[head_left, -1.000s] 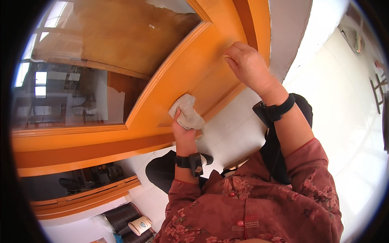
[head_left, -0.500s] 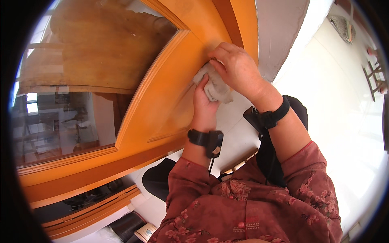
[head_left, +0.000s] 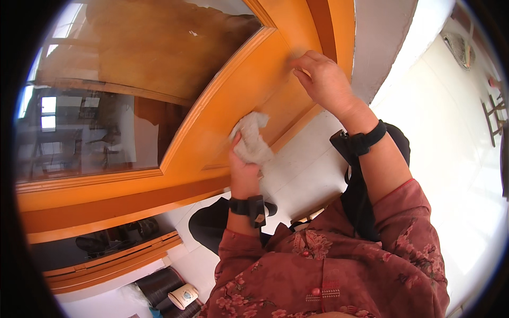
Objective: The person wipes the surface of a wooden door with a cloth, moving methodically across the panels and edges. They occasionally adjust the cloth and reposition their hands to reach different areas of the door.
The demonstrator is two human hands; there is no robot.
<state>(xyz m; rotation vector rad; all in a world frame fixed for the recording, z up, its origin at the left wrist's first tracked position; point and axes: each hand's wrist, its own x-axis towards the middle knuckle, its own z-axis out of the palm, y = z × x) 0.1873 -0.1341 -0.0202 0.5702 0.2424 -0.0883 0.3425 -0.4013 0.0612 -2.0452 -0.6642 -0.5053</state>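
A crumpled greyish-white cloth is gripped in my left hand, its fingers mostly hidden behind the folds. That hand is beside the lower part of an orange wooden piece of furniture with a large glass pane. Farther up and to the right, my right hand is close to the same wooden face, thumb and fingers drawn together in a pinch. Something small and blurred may be at its fingertips, but I cannot make it out.
Dark shoes lie in a low opening at the lower left. Below it, a paper cup rests by a dark cylinder. A grey upright edge borders the wood. Far right are a woven item and a wooden stool.
My left hand has moved down and left with the cloth, away from my right hand. The right hand no longer touches the cloth and has shifted slightly right.
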